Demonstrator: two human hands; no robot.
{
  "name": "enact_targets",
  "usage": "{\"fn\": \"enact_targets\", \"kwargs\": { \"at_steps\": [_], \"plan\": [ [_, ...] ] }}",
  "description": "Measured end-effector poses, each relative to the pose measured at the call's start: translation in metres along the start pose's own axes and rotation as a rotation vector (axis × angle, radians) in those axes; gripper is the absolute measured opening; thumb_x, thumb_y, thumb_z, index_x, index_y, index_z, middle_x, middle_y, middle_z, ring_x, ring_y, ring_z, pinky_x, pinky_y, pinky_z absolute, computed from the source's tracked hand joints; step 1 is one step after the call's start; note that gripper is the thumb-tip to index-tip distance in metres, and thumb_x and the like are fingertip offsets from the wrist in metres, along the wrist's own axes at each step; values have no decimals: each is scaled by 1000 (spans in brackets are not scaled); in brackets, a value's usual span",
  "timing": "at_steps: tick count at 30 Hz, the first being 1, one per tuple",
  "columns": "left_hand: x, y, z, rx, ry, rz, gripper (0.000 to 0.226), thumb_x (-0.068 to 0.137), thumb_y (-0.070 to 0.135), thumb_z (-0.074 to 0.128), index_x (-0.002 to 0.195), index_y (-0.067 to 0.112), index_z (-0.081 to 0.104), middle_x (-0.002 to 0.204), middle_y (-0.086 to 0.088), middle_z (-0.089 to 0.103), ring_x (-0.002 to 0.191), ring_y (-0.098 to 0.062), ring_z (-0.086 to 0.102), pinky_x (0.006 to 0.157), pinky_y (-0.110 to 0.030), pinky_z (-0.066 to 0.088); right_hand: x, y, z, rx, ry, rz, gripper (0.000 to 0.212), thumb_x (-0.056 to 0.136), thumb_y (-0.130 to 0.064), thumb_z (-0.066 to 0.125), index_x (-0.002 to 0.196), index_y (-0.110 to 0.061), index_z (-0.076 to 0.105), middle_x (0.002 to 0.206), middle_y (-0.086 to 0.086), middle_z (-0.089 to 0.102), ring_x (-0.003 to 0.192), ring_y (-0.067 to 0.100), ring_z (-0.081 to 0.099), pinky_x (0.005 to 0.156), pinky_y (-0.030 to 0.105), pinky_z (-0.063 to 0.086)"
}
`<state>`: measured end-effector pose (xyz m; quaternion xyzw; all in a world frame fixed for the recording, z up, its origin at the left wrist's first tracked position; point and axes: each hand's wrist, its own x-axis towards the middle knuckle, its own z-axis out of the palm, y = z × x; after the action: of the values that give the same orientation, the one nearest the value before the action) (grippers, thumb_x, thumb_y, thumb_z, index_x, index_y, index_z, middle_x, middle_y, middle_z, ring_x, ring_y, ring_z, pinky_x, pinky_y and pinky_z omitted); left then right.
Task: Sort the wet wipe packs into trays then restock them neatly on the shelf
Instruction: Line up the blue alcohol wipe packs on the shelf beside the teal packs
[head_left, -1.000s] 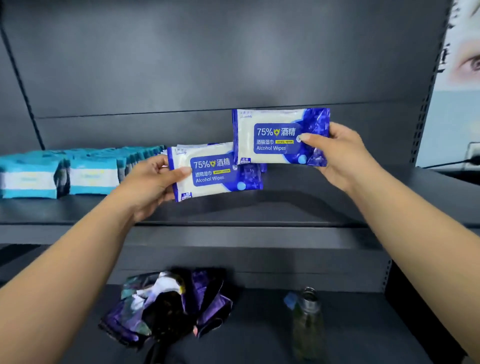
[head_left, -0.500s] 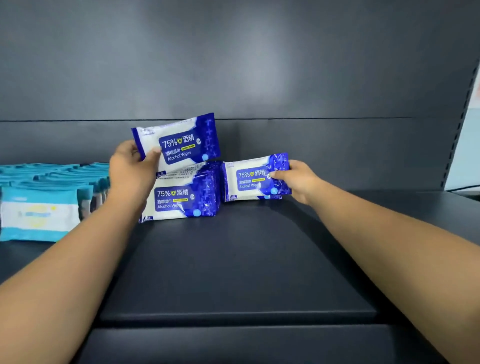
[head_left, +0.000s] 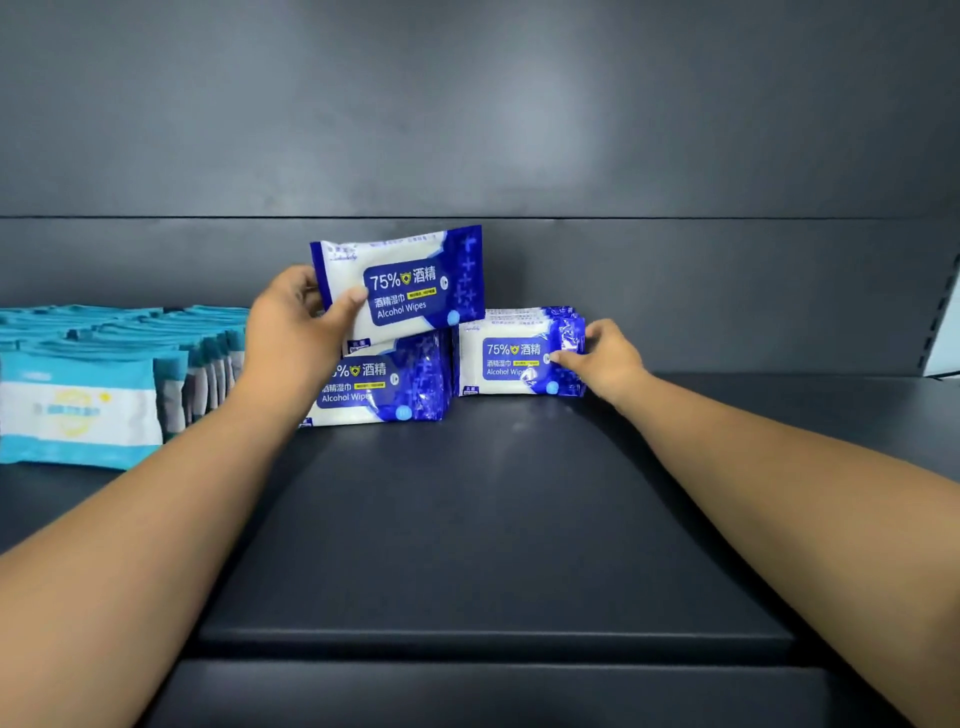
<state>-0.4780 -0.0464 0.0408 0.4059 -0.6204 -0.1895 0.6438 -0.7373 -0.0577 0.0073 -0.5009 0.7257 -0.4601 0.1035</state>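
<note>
My left hand (head_left: 296, 325) grips a blue and white alcohol wipes pack (head_left: 410, 283) by its left end and holds it tilted above the shelf. Under it a stack of the same packs (head_left: 387, 387) stands on the dark shelf (head_left: 498, 519). To the right a second upright group of blue packs (head_left: 511, 353) stands against the back panel. My right hand (head_left: 605, 358) pinches the right edge of its front pack. Rows of teal and white wipe packs (head_left: 83, 410) fill the left of the shelf.
The grey back panel (head_left: 498, 130) rises behind the packs. A perforated upright post (head_left: 940, 312) marks the shelf's right end. The shelf's front edge (head_left: 493, 642) is near me, with bare dark surface between it and the packs.
The view has come slightly closer to the shelf. Both hands stay on their packs, with the left pack still raised and the right pack standing on the shelf.
</note>
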Motion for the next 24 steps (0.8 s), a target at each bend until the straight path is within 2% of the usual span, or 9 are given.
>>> {"fn": "enact_targets", "kwargs": {
  "at_steps": [3,5,8,12,14,16,19,22,24],
  "plan": [
    [-1,-2,1,-21,-23,-3,16,89,19,60,103,10,57,95,1,64,81,-13,62,71,-26,52,-3,-5,-8,92,117,60,49,87,-33,62,123,-7,43,125,10,50,113,25,50,90,29,37],
    [1,-4,1,-62,-64,-16,6,89,20,61,92,17,57,87,7,65,69,-2,63,63,-19,52,-6,-18,-18,292,157,55,35,87,-36,61,110,-12,49,107,5,54,96,22,54,90,31,42],
    [-3,-3,3,-182,-167,-75,10,88,18,62,83,24,56,72,14,68,59,3,63,64,-25,54,-25,-46,-34,594,-169,18,23,89,-37,59,99,-18,53,91,0,58,82,13,58,81,29,51],
    [-12,2,7,-256,-377,-107,8,88,12,59,84,18,56,66,13,70,61,-1,66,63,-24,56,-45,-62,-38,639,-537,-74,10,86,-8,62,94,-14,64,86,1,71,77,15,68,77,32,57],
    [-14,0,9,-168,-495,-108,3,88,14,58,90,15,56,66,12,71,63,-3,67,67,-27,57,-45,-58,-36,550,-524,-78,13,84,-2,63,92,-12,65,83,2,73,79,17,69,80,36,57],
    [-16,-2,10,0,-616,-114,16,88,20,58,101,11,57,68,9,69,70,-7,65,79,-34,56,-40,-51,-37,437,-416,-75,12,81,-4,67,89,-13,66,89,2,73,84,20,69,90,41,52],
    [-19,-2,9,396,-720,-90,43,85,38,61,121,15,56,99,3,65,93,-16,59,97,-33,45,-32,-36,-39,443,-276,-31,11,81,-2,68,83,-13,64,104,13,69,78,18,68,87,41,54],
    [-31,12,2,638,-776,61,42,85,45,57,121,24,56,118,8,61,106,-10,54,92,-21,39,-28,-19,-36,431,-254,25,14,81,-1,67,81,-13,60,105,15,68,67,12,66,72,31,57],
    [-45,24,-4,733,-831,198,41,86,51,52,120,29,55,120,13,59,105,-7,52,87,-18,37,-23,-11,-31,395,-259,60,13,81,-2,67,82,-12,59,105,15,67,72,15,65,76,35,56]
  ]
}}
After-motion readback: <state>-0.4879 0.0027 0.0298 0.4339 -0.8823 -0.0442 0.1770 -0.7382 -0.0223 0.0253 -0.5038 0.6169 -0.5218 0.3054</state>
